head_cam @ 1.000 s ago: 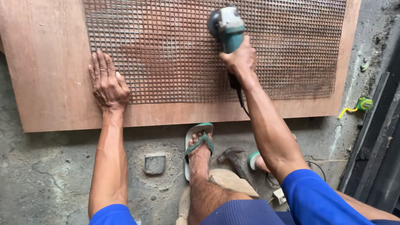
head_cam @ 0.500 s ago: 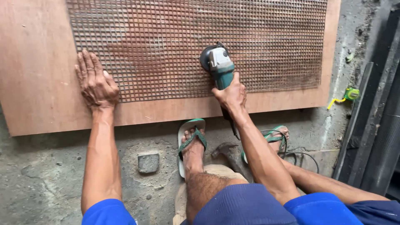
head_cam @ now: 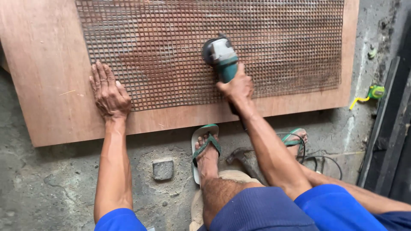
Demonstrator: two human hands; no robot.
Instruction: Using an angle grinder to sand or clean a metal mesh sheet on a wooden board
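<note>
Grinder (head_cam: 220,55) in my right hand (head_cam: 237,87), green body and grey head, sits at the centre of the frame with its head down on the rusty wire mesh (head_cam: 278,42); my fingers are wrapped tight round its handle. My left hand (head_cam: 109,92) lies flat and spread at the left, palm on the lower left corner of the mesh and the plywood board (head_cam: 38,77) under it, pinning both down.

I judge I am in the middle of grinding rust off the mesh, which looks greyer in patches at upper left and browner to the right. The next pass calls for a steady grip, the head kept level on the wires, and my left hand kept well apart from the disc.

Below the board, my foot in a green sandal (head_cam: 204,145) rests on the concrete floor (head_cam: 43,188), with a hammer (head_cam: 239,156) just beside it and a small grey block (head_cam: 163,169) lower left. A yellow-green tape measure (head_cam: 376,92) lies at the right edge.
</note>
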